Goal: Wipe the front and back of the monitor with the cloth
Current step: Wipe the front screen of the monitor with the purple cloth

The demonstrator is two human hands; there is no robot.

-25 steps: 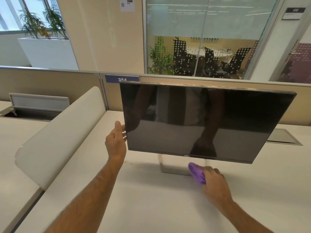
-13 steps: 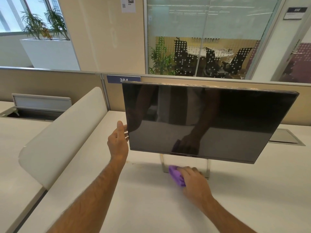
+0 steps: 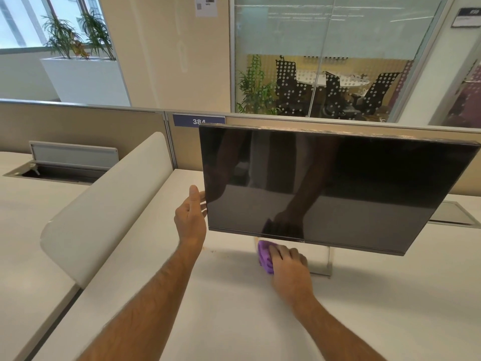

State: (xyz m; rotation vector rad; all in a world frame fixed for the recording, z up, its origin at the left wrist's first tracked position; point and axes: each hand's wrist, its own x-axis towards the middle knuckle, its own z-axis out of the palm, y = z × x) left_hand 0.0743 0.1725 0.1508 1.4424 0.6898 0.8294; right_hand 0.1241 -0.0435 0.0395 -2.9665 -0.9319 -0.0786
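Observation:
The black monitor (image 3: 338, 183) stands on a silver stand (image 3: 321, 264) on the white desk (image 3: 234, 321), its dark screen facing me and tilted back. My left hand (image 3: 190, 217) grips the screen's lower left edge, fingers behind it. My right hand (image 3: 289, 267) presses a purple cloth (image 3: 264, 256) onto the left part of the stand's base, just below the screen's bottom bezel. Most of the cloth is hidden under my fingers.
A curved white divider panel (image 3: 109, 204) rises to the left of the monitor. A beige partition (image 3: 104, 126) with a 384 label (image 3: 199, 121) runs behind the desk. Cable hatches sit at left (image 3: 59, 170) and right (image 3: 453, 214).
My right hand has slid the purple cloth leftward along the stand base below the monitor. My left hand keeps its hold on the monitor's left edge.

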